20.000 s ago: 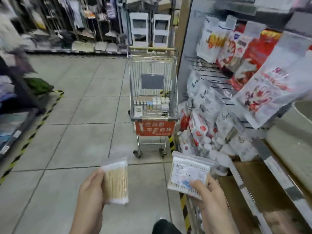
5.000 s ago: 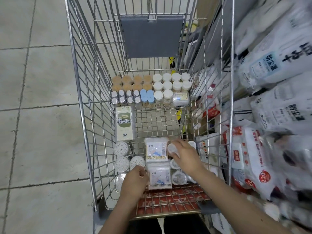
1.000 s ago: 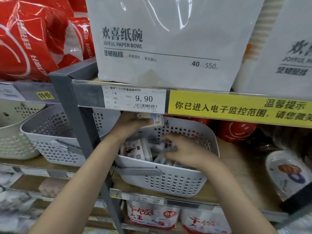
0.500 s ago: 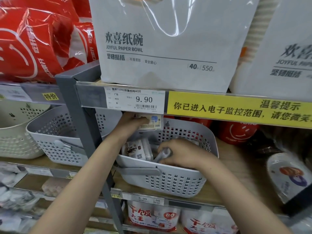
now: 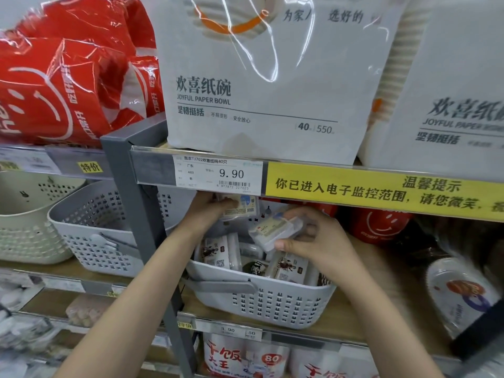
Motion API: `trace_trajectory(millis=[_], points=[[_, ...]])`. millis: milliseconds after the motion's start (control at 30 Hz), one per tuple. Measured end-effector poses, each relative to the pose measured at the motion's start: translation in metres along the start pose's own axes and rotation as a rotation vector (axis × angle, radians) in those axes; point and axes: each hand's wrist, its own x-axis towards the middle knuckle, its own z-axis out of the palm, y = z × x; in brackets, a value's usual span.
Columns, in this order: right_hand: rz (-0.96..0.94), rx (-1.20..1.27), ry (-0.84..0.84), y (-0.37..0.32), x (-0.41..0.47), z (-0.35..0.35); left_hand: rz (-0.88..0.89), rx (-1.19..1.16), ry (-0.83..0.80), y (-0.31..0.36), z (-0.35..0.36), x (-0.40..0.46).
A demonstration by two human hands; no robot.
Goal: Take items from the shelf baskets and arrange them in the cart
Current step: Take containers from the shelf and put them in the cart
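**Second pack clears the basket**

Shelving fills the view: paper-bowl packs (image 5: 261, 85) above, a price tag (image 5: 218, 174) and a yellow notice strip (image 5: 381, 192) on the shelf edge, red bags (image 5: 62, 85) at upper left. Under that edge sits a grey basket (image 5: 261, 301) of small packs, with a second grey basket (image 5: 92, 236) and a cream one (image 5: 24, 222) to its left.

Half a second ago the right hand (image 5: 313, 241) was down among the packs, fingers closing on one. Now it is raised above the basket's contents, thumb and curled fingers pinching a clear flat box (image 5: 275, 230) tilted up at its far end. The left hand (image 5: 210, 211) stays just below the shelf edge, fingers wrapped round a small labelled pack (image 5: 240, 207), much as before.

So both hands are loaded, each item free of the basket but not yet out from under the shelf. The picking part of this round looks finished; what remains is carrying the pair to the cart, which is out of view, and setting them down there. More packs (image 5: 221, 253) remain in the basket.
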Motion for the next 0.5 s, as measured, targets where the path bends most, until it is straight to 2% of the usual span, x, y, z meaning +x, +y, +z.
trace_trajectory(millis=[167, 267, 367, 500], points=[[-0.069, 0.101, 0.150, -0.002, -0.005, 0.001, 0.110, -0.010, 0.053, 0.014, 0.002, -0.014], [-0.075, 0.119, 0.168, -0.001, -0.005, 0.002, 0.174, 0.040, 0.072, 0.025, 0.001, -0.030], [-0.094, 0.136, 0.161, -0.001, -0.006, 0.003, 0.191, 0.034, 0.096, 0.035, -0.006, -0.055], [-0.121, 0.262, 0.236, -0.009, -0.017, 0.005, 0.150, -0.039, 0.182, 0.039, -0.023, -0.102]])
